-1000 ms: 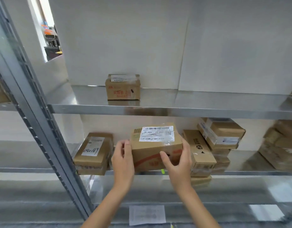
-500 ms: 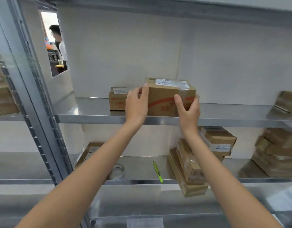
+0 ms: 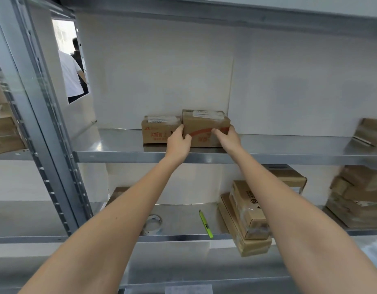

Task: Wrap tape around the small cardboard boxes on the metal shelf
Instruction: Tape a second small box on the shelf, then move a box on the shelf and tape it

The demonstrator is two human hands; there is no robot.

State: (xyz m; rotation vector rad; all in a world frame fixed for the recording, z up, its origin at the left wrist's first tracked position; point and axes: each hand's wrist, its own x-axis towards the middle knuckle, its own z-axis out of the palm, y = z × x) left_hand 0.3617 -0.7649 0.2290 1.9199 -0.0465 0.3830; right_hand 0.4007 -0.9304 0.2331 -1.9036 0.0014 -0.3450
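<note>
A small cardboard box with a red stripe and a white label point(image 3: 205, 126) stands on the upper metal shelf point(image 3: 268, 158), pushed back against a second small labelled box point(image 3: 156, 130) on its left. My left hand point(image 3: 180, 143) grips the striped box at its left front corner. At its right front corner my right hand point(image 3: 227, 137) holds it, fingers curled on the front face. A roll of clear tape point(image 3: 153, 224) lies on the lower shelf, partly behind my left forearm.
A green marker point(image 3: 205, 223) lies on the lower shelf point(image 3: 183, 237) beside leaning taped boxes point(image 3: 247, 217). More boxes are stacked at the right point(image 3: 359, 200) and one on the upper shelf's right end point(image 3: 371, 132). A slanted steel post point(image 3: 45, 128) rises at left. A person stands beyond an opening point(image 3: 72, 75).
Both hands lifted the striped box from the lower shelf up onto the upper shelf and slid it back beside the other small box.
</note>
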